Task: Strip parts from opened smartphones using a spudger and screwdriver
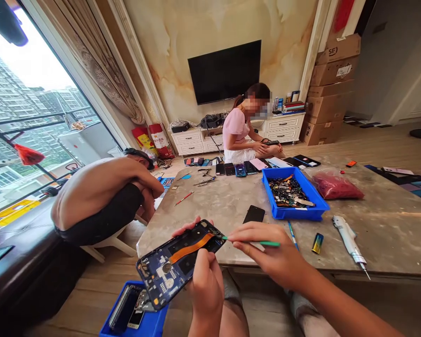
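My left hand (pixel 206 281) is closed on an opened phone (pixel 182 262), tilted in front of me with its insides facing up. An orange flex cable (pixel 191 249) runs along the phone's middle. With my right hand (pixel 272 250) I pinch a thin green pry tool (pixel 269 243); its tip touches the phone's upper right end, by the small circuit parts. Just behind my right hand, a black phone or screen (pixel 254 214) lies on the stone-topped table (pixel 228 196).
On the table are a blue bin (pixel 300 215) of small parts, a red bag (pixel 337 185), a white electric screwdriver (pixel 349 238), a battery (pixel 317 243) and several phones. A blue box (pixel 154 323) of phones stands below left. Two people sit nearby, left and beyond the table.
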Tool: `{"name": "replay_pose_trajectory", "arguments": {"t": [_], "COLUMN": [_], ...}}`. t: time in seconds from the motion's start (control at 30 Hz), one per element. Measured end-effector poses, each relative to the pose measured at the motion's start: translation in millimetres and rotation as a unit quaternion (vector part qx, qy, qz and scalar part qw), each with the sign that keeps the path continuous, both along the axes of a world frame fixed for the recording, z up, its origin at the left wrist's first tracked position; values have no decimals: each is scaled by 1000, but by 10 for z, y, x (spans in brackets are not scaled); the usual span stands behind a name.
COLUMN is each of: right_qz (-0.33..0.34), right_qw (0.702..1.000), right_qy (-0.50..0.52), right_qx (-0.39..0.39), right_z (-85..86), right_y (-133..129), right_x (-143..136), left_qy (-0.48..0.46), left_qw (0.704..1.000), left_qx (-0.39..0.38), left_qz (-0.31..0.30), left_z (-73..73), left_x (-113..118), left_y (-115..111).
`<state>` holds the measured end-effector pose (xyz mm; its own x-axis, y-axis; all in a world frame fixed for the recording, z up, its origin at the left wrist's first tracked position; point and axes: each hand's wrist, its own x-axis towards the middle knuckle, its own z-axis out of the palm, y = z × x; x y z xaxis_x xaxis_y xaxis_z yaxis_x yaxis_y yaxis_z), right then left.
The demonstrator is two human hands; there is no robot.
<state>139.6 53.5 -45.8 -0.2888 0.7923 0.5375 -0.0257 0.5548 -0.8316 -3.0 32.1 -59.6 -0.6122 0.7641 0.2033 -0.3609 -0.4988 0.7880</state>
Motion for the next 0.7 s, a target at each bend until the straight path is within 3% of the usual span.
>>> {"name": "replay_pose_trajectory", "arguments": {"t": [0.13,0.27,0.33,0.4,0.5,0.57,0.63,0.7], "right_qz": [-42,-73,-80,-82,-98,-113,-126,-135], "right_qw": [973,924,915,939,988,991,990,990], "right_qy": [-81,-152,-157,-118,17,72,48,-14], "right_qx": [214,342,363,312,121,8,-38,-29], "right_z": [-95,-135,-109,-66,-10,9,19,23], "right_y": [-85,-130,-167,-212,-259,-260,-246,-233], "right_x": [31,34,15,-3,-3,7,7,-12], "left_qy": [-83,-116,-120,-119,-115,-110,-102,-85], "left_qw": [996,990,988,988,989,989,990,991], "left_qx": [29,58,73,78,67,60,55,47], "left_qz": [-30,-58,-60,-57,-63,-75,-86,-93], "left_z": [46,53,48,43,47,56,59,41], "left_x": [-29,-46,-58,-75,-96,-94,-80,-69], "left_y": [22,24,25,19,-5,-25,-42,-56]}}
